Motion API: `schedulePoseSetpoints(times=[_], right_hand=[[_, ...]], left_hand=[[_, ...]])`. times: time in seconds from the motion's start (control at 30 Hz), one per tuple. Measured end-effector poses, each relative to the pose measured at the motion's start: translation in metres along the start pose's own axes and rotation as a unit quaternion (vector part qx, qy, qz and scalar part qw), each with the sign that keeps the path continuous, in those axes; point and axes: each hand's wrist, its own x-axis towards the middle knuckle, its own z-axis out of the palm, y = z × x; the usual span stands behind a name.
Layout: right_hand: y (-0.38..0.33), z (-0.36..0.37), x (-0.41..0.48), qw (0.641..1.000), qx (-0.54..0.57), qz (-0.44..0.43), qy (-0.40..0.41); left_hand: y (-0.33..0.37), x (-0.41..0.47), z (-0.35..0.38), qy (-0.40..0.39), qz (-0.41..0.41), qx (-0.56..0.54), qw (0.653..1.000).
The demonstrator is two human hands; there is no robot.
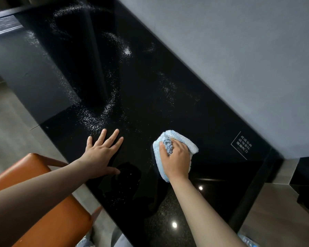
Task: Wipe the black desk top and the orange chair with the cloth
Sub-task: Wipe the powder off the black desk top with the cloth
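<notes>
The glossy black desk top (150,90) runs diagonally from the upper left to the lower right. White powdery specks lie in arcs across its far and middle parts. My right hand (177,157) grips a bunched light-blue cloth (184,138) and holds it down on the desk near the right end. My left hand (103,152) lies flat on the desk with its fingers spread, just short of the nearest arc of specks. The orange chair (43,202) stands at the lower left, beside the desk's near edge and partly under my left forearm.
A grey wall (239,50) borders the desk's far side. A white-outlined label with printed characters (242,145) sits on the desk near the right end. Grey floor (11,125) shows to the left of the desk. Ceiling lights reflect in the near part of the desk.
</notes>
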Motion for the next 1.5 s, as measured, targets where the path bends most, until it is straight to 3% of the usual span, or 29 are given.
schedulePoseSetpoints(times=[0.67, 0.87, 1.5], right_hand=[[-0.030, 0.017, -0.070, 1.000, 0.002, 0.009, -0.013], [-0.044, 0.021, -0.092, 1.000, 0.009, 0.001, -0.002], [-0.078, 0.035, -0.155, 0.999, -0.009, -0.009, -0.034]], left_hand=[[-0.001, -0.001, 0.002, 0.011, 0.011, -0.018, 1.000], [-0.023, -0.020, 0.008, 0.050, 0.051, 0.024, 0.997], [-0.052, -0.059, 0.035, 0.036, 0.002, 0.021, 0.999]])
